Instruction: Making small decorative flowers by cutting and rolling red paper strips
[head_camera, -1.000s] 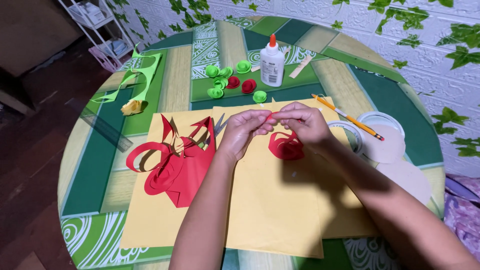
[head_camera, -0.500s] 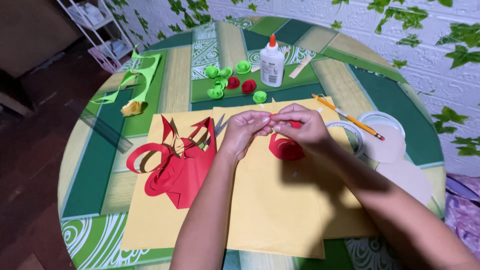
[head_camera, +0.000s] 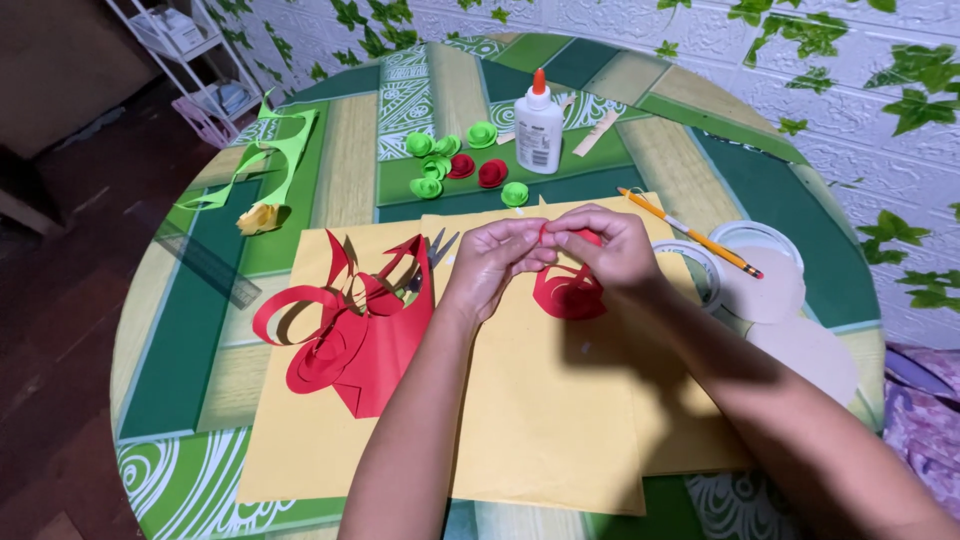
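My left hand (head_camera: 492, 262) and my right hand (head_camera: 602, 243) meet over the yellow paper sheets (head_camera: 540, 400), fingertips pinched together on the end of a red paper spiral strip (head_camera: 566, 292) whose loose coils hang below my right hand. Left of my hands lies a heap of red cut paper (head_camera: 352, 325) with curled strips. The tips of a pair of scissors (head_camera: 438, 247) poke out from behind it.
Small rolled green and red paper flowers (head_camera: 458, 165) and a white glue bottle (head_camera: 539, 128) stand at the back of the round green table (head_camera: 190, 330). A pencil (head_camera: 690, 234), round white lids (head_camera: 768, 272), a clear ruler (head_camera: 207, 264) and green scraps (head_camera: 262, 165) lie around.
Both hands stay pinched on the red strip with only slight finger movement; the spiral hangs in about the same place.
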